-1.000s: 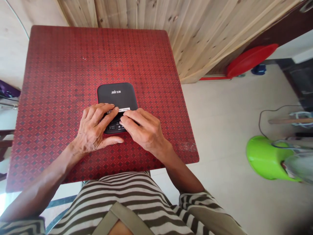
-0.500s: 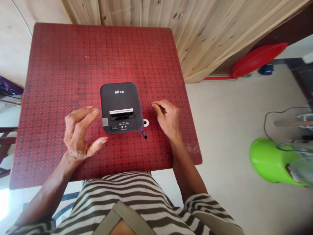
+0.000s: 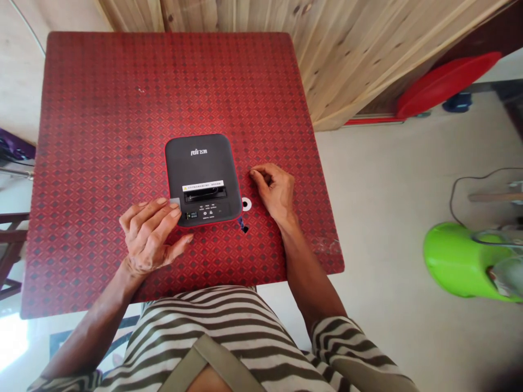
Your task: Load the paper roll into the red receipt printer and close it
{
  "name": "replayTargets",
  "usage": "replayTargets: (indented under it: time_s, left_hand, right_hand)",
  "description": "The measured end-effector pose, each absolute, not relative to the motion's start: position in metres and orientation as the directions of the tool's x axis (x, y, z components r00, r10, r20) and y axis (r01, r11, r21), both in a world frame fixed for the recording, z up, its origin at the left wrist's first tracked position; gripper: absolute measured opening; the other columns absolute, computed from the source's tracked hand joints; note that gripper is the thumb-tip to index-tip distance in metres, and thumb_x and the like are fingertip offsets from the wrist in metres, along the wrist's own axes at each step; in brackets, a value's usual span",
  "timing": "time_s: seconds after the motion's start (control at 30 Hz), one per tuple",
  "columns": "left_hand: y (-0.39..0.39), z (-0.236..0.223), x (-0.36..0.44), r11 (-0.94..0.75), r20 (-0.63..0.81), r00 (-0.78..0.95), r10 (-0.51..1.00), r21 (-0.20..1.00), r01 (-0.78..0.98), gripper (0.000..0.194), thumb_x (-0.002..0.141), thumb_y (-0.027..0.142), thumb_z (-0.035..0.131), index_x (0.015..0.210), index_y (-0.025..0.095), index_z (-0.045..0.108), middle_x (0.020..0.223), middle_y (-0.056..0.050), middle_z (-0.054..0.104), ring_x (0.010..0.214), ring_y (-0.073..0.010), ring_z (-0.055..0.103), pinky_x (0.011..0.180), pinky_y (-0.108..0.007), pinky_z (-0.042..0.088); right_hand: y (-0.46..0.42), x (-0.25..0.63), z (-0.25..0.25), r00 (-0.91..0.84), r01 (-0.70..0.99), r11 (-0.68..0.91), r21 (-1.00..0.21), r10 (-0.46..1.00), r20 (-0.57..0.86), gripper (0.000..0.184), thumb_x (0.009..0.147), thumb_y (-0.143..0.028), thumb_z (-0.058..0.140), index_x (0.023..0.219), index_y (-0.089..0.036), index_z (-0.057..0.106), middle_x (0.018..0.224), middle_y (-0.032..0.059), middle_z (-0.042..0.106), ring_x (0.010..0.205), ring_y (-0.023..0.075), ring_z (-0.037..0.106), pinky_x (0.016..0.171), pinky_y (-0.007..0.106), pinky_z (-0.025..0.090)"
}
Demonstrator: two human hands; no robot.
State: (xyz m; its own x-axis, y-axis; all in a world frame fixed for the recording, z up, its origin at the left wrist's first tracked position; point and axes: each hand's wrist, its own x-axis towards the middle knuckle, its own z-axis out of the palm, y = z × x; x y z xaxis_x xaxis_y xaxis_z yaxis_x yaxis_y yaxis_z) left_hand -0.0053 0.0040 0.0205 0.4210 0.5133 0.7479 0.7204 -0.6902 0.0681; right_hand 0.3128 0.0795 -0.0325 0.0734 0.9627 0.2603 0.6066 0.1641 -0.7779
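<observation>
A black box-shaped device [image 3: 202, 177] with a slot, a white label and small buttons on top lies on the red patterned table [image 3: 102, 125]. My left hand [image 3: 150, 237] rests at its near left corner, fingers spread, fingertips touching the device's edge by a small grey tab. My right hand [image 3: 274, 188] lies on the table just right of the device, fingers curled in a loose fist, with nothing visible in it. A small white ring [image 3: 245, 204] and a small dark piece [image 3: 242, 226] lie between the device and my right hand.
A wooden plank wall [image 3: 327, 49] stands behind the table. On the floor to the right lie a red basin [image 3: 445, 84], a green plastic stool [image 3: 461, 261] and a cable [image 3: 478, 182]. The table's right edge drops to tiled floor.
Both hands left the top of the device. My right hand moved to the table at its right, and a white ring appeared there. My left hand pulled away, then returned to the near left corner.
</observation>
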Motion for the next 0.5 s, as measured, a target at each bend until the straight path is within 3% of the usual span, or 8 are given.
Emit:
replayTargets:
  time_s: [0.17,0.33,0.5]
  left_hand:
    - [0.0049,0.0239,-0.0036,-0.680,0.720,0.436,0.539,0.067,0.730,0.064,0.094,0.051,0.077,0.149,0.026,0.055,0.114,-0.005,0.080,0.107,-0.0266,0.076,0.102,-0.044,0.050]
    - [0.0043,0.0238,-0.0006,-0.672,0.714,0.411,0.566,0.112,0.732,0.068,0.094,0.052,0.075,0.151,0.020,0.055,0.111,-0.010,0.080,0.102,-0.0294,0.077,0.103,-0.049,0.046]
    - [0.0033,0.0204,0.0006,-0.656,0.713,0.375,0.592,0.155,0.739,0.066,0.096,0.054,0.071,0.153,0.025,0.053,0.110,-0.008,0.080,0.101,-0.0308,0.077,0.106,-0.053,0.042]
  right_hand:
    - [0.0800,0.3138,-0.0337,0.057,0.628,0.161,-0.761,0.966,0.251,0.020,0.099,-0.034,0.061,0.089,-0.024,0.076,0.086,0.0030,0.077,0.069,0.0175,0.064,0.071,0.033,0.053]
    - [0.0798,0.3146,-0.0336,0.043,0.625,0.180,-0.759,0.963,0.264,0.018,0.099,-0.031,0.061,0.090,-0.024,0.075,0.087,0.0031,0.077,0.071,0.0178,0.065,0.073,0.034,0.052]
    - [0.0791,0.3143,-0.0316,0.046,0.626,0.168,-0.762,0.967,0.251,0.019,0.100,-0.031,0.061,0.090,-0.024,0.075,0.087,0.0036,0.076,0.072,0.0187,0.065,0.074,0.034,0.052]
